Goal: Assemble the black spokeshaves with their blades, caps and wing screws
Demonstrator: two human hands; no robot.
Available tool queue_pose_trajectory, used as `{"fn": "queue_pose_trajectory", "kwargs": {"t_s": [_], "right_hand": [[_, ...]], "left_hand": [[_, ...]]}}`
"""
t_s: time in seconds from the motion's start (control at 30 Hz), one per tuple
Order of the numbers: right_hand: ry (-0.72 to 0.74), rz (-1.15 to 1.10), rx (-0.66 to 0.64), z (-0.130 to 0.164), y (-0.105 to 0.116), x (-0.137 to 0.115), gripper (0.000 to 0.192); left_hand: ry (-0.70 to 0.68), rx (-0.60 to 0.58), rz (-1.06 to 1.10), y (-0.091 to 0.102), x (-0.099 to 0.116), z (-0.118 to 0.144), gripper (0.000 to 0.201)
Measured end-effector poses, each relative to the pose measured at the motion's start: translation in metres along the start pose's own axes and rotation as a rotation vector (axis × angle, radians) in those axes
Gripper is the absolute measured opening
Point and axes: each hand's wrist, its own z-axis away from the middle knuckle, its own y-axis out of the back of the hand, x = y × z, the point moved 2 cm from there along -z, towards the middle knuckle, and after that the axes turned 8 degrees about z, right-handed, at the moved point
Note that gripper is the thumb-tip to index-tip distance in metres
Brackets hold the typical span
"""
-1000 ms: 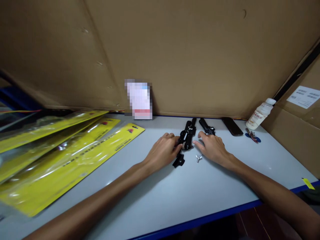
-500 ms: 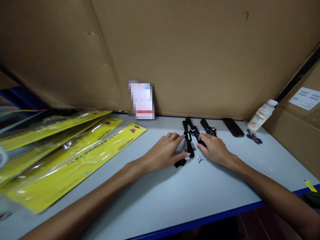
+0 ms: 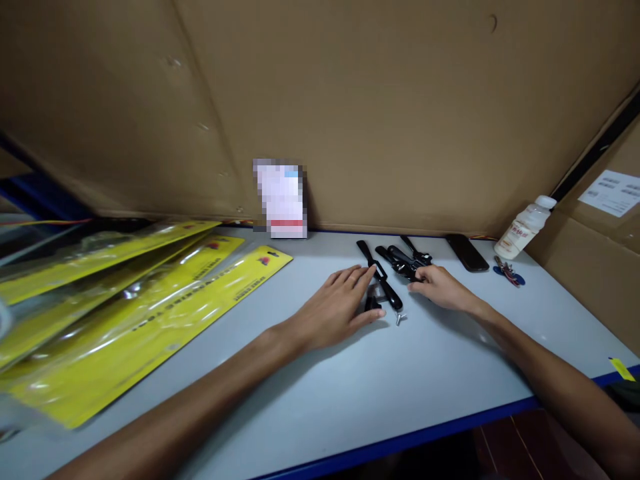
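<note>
My left hand (image 3: 336, 305) lies low over the table with its fingers stretched out, the fingertips against a black spokeshave body (image 3: 391, 295) with an open middle. Partly behind those fingers are a flat metal piece and a small black part (image 3: 373, 303). A silver wing screw (image 3: 399, 319) rests just in front of the body's near handle. The fingers of my right hand (image 3: 441, 288) are closed around one end of another black spokeshave (image 3: 400, 263). Overlapping it from behind is a further spokeshave (image 3: 411, 247); the exact overlap is hard to make out.
Yellow-backed clear plastic packages (image 3: 200, 317) cover the table's left side. A blurred-out upright panel (image 3: 281, 200) leans on the cardboard wall (image 3: 350, 120). Toward the right are a dark phone (image 3: 467, 253), a tilted white bottle (image 3: 525, 230) and a small wired blue item (image 3: 509, 272).
My right hand has shifted right, carrying its spokeshave toward the rear one. The spokeshave body by my left hand has turned, its near handle now further right beside the wing screw.
</note>
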Motion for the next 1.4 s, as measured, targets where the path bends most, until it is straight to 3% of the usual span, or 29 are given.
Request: {"fn": "queue_pose_trajectory", "kwargs": {"t_s": [0.07, 0.17, 0.23, 0.3, 0.4, 0.47, 0.53, 0.6, 0.63, 0.7, 0.73, 0.87, 0.93, 1.0, 1.13, 1.2, 1.3, 1.33, 1.4], "right_hand": [[0.009, -0.104, -0.037, 0.0, 0.0, -0.002, 0.03], [-0.003, -0.497, -0.088, 0.008, -0.002, -0.016, 0.028], [0.0, -0.729, -0.084, 0.017, -0.006, -0.03, 0.028], [0.026, -0.818, -0.085, 0.026, -0.011, -0.044, 0.028], [0.076, -0.84, -0.114, 0.036, -0.018, -0.058, 0.028], [0.101, -0.784, -0.123, 0.038, -0.019, -0.059, 0.028], [0.137, -0.647, -0.042, 0.036, -0.013, -0.055, 0.026], [0.201, -0.459, 0.096, 0.034, -0.002, -0.049, 0.024], [0.239, -0.371, 0.143, 0.033, 0.004, -0.047, 0.023], [0.316, -0.248, 0.146, 0.032, 0.014, -0.044, 0.022], [0.343, -0.219, 0.123, 0.032, 0.017, -0.043, 0.021], [0.34, -0.272, 0.043, 0.031, 0.027, -0.04, 0.022], [0.29, -0.345, 0.035, 0.028, 0.029, -0.035, 0.023], [0.236, -0.405, 0.032, 0.025, 0.03, -0.029, 0.025], [0.204, -0.438, 0.003, 0.018, 0.026, -0.02, 0.028], [0.229, -0.36, 0.149, 0.016, 0.024, -0.019, 0.024], [0.32, -0.065, 0.572, 0.022, 0.026, -0.024, 0.014], [0.373, 0.046, 0.65, 0.024, 0.025, -0.027, 0.012], [0.508, 0.228, 0.617, 0.029, 0.019, -0.034, 0.015]], "left_hand": [[0.012, 0.113, 0.047, 0.006, 0.002, 0.0, 0.062], [0.033, 0.293, 0.137, 0.021, 0.009, 0.0, 0.037], [0.043, 0.338, 0.224, 0.029, 0.017, 0.0, 0.035], [0.046, 0.299, 0.378, 0.031, 0.028, 0.001, 0.034], [0.024, 0.194, 0.53, 0.028, 0.043, 0.002, 0.031], [0.024, 0.238, 0.511, 0.029, 0.046, 0.005, 0.034], [0.021, 0.435, 0.402, 0.037, 0.04, 0.008, 0.037], [-0.026, 0.711, 0.201, 0.05, 0.03, 0.012, 0.035], [-0.07, 0.766, 0.102, 0.056, 0.025, 0.013, 0.032], [-0.117, 0.704, -0.035, 0.062, 0.015, 0.011, 0.027], [-0.129, 0.607, -0.057, 0.062, 0.012, 0.009, 0.029], [-0.006, 0.031, 0.098, 0.047, 0.004, 0.003, 0.046], [0.058, -0.136, 0.256, 0.039, 0.005, 0.002, 0.051], [0.071, -0.173, 0.398, 0.035, 0.007, 0.002, 0.05], [0.105, -0.131, 0.501, 0.031, 0.01, 0.0, 0.044], [0.161, -0.1, 0.497, 0.028, 0.01, -0.001, 0.043], [0.24, -0.011, 0.441, 0.022, 0.01, -0.001, 0.042], [0.252, 0.017, 0.414, 0.019, 0.01, -0.001, 0.042], [0.254, 0.038, 0.36, 0.015, 0.012, 0.0, 0.042]]}}
